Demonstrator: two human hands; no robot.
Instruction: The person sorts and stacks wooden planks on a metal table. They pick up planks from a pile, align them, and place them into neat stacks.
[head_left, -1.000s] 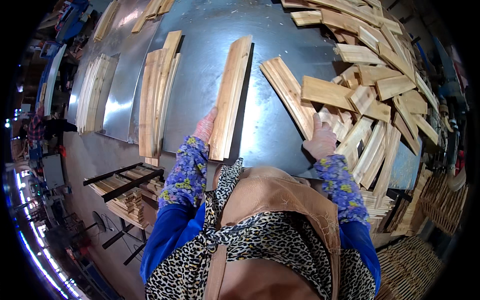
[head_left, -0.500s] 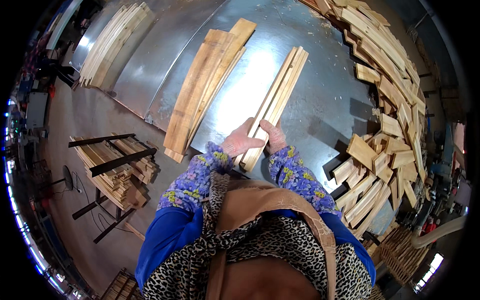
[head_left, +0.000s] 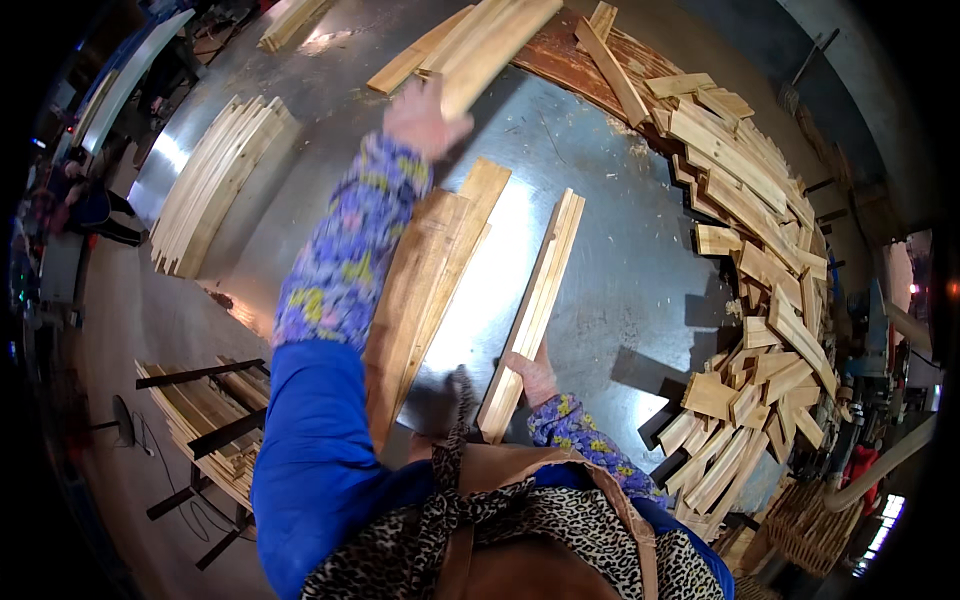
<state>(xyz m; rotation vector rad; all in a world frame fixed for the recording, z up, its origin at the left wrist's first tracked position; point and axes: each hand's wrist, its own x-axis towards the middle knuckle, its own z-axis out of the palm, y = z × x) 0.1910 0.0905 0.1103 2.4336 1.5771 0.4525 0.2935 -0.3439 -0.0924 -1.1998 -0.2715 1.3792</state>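
At left, below the level of the worktop (head_left: 610,280), a black-barred rack (head_left: 228,432) with loaded boards (head_left: 192,410); farther up, a neat stack (head_left: 215,185), apparently done. Toward the middle, smaller planks (head_left: 418,280), overlapped rather than squared, so perhaps only part-finished. Just beyond, the left hand (head_left: 425,118), stretched to the near end of the far planks (head_left: 500,45); blurred, so cannot tell whether gripping or merely touching. Next, a slim bundle (head_left: 540,290) over the worktop, with the right hand (head_left: 535,376) closed round its side near the lower end. At far right, a jumbled heap (head_left: 765,265), not yet stacked, probably the larger share left.
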